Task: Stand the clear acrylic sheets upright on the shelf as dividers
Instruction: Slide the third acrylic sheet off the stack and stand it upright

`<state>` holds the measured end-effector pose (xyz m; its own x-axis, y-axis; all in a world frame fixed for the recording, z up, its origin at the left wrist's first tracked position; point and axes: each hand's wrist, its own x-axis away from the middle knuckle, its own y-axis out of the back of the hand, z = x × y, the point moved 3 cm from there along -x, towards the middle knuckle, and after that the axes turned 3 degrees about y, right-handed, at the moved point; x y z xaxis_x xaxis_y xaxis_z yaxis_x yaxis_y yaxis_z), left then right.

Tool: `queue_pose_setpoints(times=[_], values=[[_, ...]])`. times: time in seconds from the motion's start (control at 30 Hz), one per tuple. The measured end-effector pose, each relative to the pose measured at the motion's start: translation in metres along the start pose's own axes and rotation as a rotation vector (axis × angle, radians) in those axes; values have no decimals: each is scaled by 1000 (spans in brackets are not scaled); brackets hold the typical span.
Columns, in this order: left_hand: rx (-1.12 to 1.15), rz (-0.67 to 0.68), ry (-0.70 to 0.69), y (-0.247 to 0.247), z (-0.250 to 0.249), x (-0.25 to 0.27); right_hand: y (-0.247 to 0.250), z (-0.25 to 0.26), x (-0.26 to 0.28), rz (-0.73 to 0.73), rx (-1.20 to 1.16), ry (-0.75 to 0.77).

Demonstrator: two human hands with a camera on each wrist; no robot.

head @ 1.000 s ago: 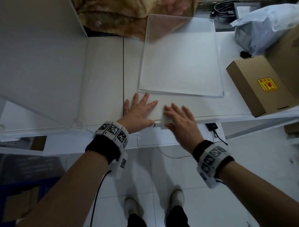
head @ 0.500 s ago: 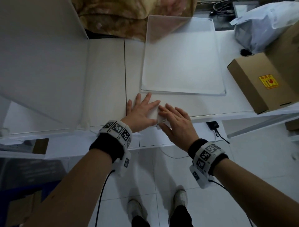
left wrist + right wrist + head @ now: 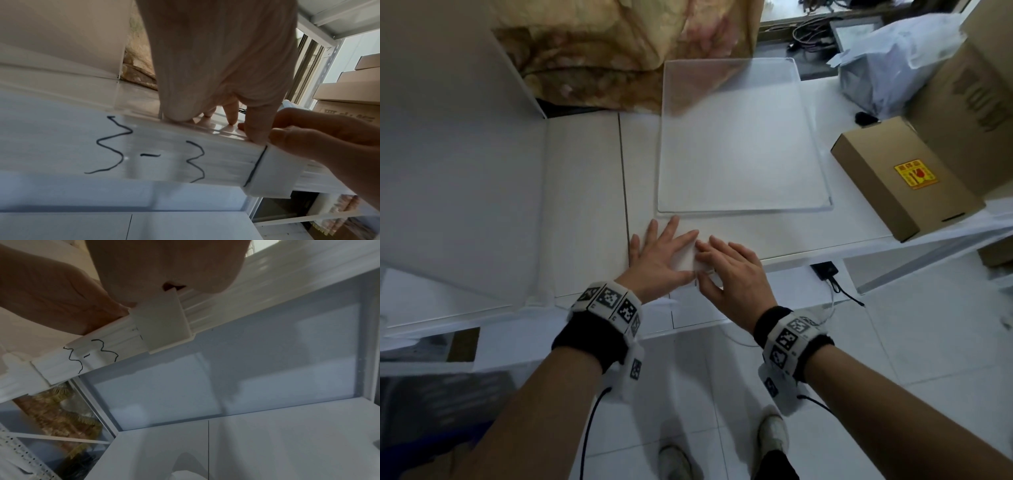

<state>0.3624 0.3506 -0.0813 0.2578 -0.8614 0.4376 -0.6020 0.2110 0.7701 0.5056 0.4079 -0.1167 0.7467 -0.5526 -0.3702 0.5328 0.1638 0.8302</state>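
The left hand (image 3: 659, 255) lies flat on the shelf (image 3: 585, 192) near its front edge, fingers spread. Just right of it, the right hand (image 3: 732, 270) pinches a small white clip (image 3: 271, 170) fitted over the shelf's front lip. One clear acrylic sheet (image 3: 739, 144) lies flat farther back; another sheet (image 3: 458, 164) stands upright at the left. A cardboard box (image 3: 904, 178) sits at the right.

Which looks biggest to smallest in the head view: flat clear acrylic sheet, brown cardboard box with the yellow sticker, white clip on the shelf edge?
1. Flat clear acrylic sheet, largest by far.
2. Brown cardboard box with the yellow sticker.
3. White clip on the shelf edge, smallest, though the right hand partly covers it.
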Motion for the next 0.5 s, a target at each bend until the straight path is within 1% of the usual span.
queue_pose_setpoints(times=[0.17, 0.33, 0.43, 0.5], values=[[-11, -17, 6, -1, 0, -2, 0, 1, 0, 1, -6, -8], [-4, -8, 3, -1, 0, 0, 2, 2, 1, 59, 3, -7], [76, 0, 6, 2, -1, 1, 5, 0, 0, 97, -3, -3], [212, -38, 31, 8, -1, 1, 5, -1, -2, 111, -12, 5]])
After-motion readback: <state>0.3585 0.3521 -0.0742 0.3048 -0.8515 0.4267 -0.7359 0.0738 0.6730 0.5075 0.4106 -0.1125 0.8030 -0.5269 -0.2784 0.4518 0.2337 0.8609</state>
